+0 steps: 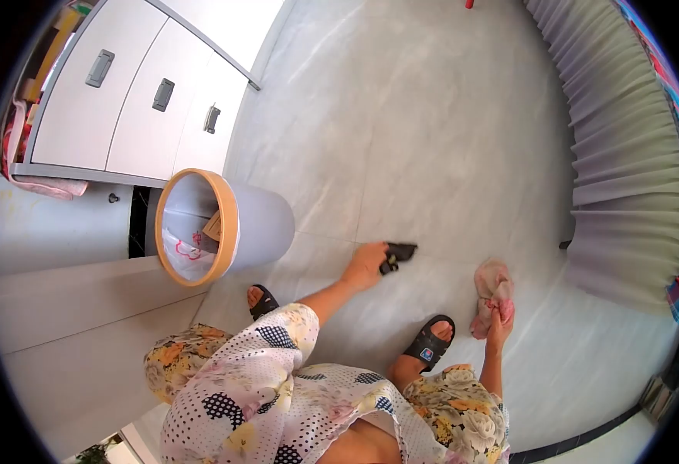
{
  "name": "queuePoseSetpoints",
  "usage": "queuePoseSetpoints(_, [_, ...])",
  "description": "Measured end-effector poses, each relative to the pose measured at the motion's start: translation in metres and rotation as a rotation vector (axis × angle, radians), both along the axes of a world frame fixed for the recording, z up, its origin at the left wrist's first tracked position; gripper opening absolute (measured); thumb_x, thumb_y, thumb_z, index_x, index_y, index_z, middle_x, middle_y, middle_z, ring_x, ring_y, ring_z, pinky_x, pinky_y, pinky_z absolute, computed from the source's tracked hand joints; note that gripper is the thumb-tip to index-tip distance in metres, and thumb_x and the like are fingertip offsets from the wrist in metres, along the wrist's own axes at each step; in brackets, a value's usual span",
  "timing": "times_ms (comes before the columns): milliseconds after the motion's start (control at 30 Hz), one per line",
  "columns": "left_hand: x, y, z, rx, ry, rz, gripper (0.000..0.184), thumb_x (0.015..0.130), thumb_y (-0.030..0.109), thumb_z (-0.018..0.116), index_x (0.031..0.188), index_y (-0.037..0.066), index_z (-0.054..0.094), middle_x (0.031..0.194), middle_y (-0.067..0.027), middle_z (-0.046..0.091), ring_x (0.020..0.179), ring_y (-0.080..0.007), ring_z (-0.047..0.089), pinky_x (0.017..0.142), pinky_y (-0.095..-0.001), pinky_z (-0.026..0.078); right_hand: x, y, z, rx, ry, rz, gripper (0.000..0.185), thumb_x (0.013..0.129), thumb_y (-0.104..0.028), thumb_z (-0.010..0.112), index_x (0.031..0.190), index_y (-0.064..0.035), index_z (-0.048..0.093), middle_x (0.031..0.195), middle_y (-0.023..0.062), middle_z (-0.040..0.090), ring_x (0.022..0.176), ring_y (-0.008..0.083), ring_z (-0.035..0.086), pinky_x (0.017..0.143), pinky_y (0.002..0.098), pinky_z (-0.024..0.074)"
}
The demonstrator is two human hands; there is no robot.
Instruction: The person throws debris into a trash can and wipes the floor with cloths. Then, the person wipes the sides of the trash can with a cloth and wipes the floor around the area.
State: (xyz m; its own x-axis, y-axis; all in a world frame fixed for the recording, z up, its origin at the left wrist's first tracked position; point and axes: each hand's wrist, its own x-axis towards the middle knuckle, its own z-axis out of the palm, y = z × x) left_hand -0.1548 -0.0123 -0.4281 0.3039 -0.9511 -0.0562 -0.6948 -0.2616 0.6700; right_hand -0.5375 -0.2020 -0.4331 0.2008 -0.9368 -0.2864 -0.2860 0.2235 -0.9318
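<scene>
Near the middle of the view, my left hand [365, 265] is closed round a small black object [398, 257] just above the grey floor; what the object is cannot be made out. To the right, my right hand [500, 326] grips a pink cloth [493, 290] by its lower part, and the rest of the cloth spreads out beyond my fingers. My feet in black sandals [430, 345] are on the floor between and behind the hands.
A grey bin [260, 224] with an orange rim, a liner and some litter stands at the left. Behind it are white drawers [140, 97] with grey handles. A pleated grey-green bed skirt [625, 170] hangs at the right. Something red [469, 4] shows at the top edge.
</scene>
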Motion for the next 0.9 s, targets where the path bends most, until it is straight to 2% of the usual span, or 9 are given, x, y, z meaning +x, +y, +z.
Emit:
queuePoseSetpoints(33, [-0.016,0.016,-0.035,-0.117,-0.018,-0.033,0.044,0.07,-0.002,0.062,0.114,-0.003,0.058,0.119,-0.0188,0.059,0.118,-0.0378,0.051,0.099,-0.0469,0.04,-0.001,0.001,-0.001,0.004,0.02,0.002,0.038,0.089,-0.007,0.061,0.125,0.0022,0.052,0.114,0.0073,0.06,0.103,0.0145,0.057,0.093,0.0279,0.0441])
queuePoseSetpoints(100, [-0.034,0.025,0.005,-0.174,-0.11,-0.172,0.041,0.07,0.0,0.063,0.111,0.001,0.057,0.113,-0.0143,0.058,0.114,-0.0342,0.051,0.097,-0.0475,0.04,-0.002,0.003,-0.001,0.01,0.004,-0.005,0.039,0.089,-0.007,0.061,0.125,0.0021,0.052,0.115,0.0073,0.06,0.103,0.0145,0.057,0.093,0.0281,0.0443])
queuePoseSetpoints(300, [-0.055,0.063,0.008,-0.119,-0.296,-0.206,0.025,0.078,0.006,0.059,0.102,0.013,0.057,0.099,-0.0056,0.058,0.097,-0.0259,0.053,0.085,-0.0431,0.042,0.002,0.007,-0.005,0.022,-0.094,-0.054,0.038,0.085,-0.007,0.062,0.122,0.002,0.056,0.112,0.0078,0.061,0.102,0.0164,0.057,0.092,0.0289,0.0446])
queuePoseSetpoints(500, [-0.043,0.077,0.031,0.341,-0.45,-0.21,0.018,0.08,0.013,0.059,0.097,0.018,0.06,0.096,-0.003,0.061,0.093,-0.0258,0.056,0.081,-0.044,0.042,0.003,0.004,-0.013,-0.102,0.018,-0.036,0.04,0.085,-0.007,0.061,0.124,0.0017,0.055,0.114,0.009,0.062,0.104,0.0169,0.058,0.093,0.0291,0.0452])
queuePoseSetpoints(667, [0.007,0.089,0.067,0.59,-0.425,0.026,0.017,0.08,0.011,0.058,0.095,0.016,0.064,0.1,-0.0047,0.063,0.1,-0.0283,0.058,0.082,-0.0477,0.045,0.016,0.005,0.006,-0.083,-0.122,-0.066,0.037,0.084,-0.012,0.063,0.118,0.0022,0.058,0.109,0.0094,0.065,0.098,0.0195,0.061,0.09,0.0317,0.0472])
queuePoseSetpoints(700, [0.022,0.092,0.078,0.611,-0.41,0.083,0.018,0.08,0.01,0.058,0.095,0.015,0.065,0.101,-0.0056,0.063,0.102,-0.029,0.059,0.082,-0.0479,0.046,0.015,0.003,0.001,-0.072,-0.147,-0.045,0.037,0.084,-0.012,0.064,0.118,0.0023,0.058,0.108,0.0099,0.065,0.097,0.0202,0.061,0.089,0.0322,0.0476])
queuePoseSetpoints(800, [0.064,0.105,0.149,0.357,-0.227,0.136,0.027,0.075,0.01,0.059,0.101,0.013,0.067,0.102,-0.0103,0.065,0.098,-0.0309,0.062,0.081,-0.0458,0.049,0.006,-0.001,-0.021,-0.072,-0.151,-0.021,0.038,0.082,-0.014,0.065,0.116,0.002,0.058,0.106,0.0113,0.066,0.096,0.0217,0.062,0.087,0.0335,0.0484])
queuePoseSetpoints(867, [0.089,0.092,0.242,0.431,-0.025,0.329,0.034,0.07,0.012,0.063,0.104,0.011,0.067,0.101,-0.0142,0.065,0.09,-0.0325,0.064,0.077,-0.0415,0.051,0.004,-0.004,-0.043,-0.126,-0.072,-0.038,0.039,0.081,-0.014,0.066,0.115,0.001,0.058,0.105,0.0122,0.066,0.096,0.0222,0.063,0.087,0.034,0.0484])
queuePoseSetpoints(900, [0.093,0.093,0.29,0.296,0.019,0.399,0.037,0.068,0.01,0.066,0.105,0.008,0.066,0.1,-0.0153,0.066,0.085,-0.0331,0.064,0.075,-0.0404,0.051,0.0,-0.005,-0.061,-0.156,-0.1,-0.039,0.039,0.08,-0.015,0.066,0.115,0.0004,0.058,0.105,0.0128,0.066,0.095,0.0229,0.063,0.087,0.0344,0.0483])
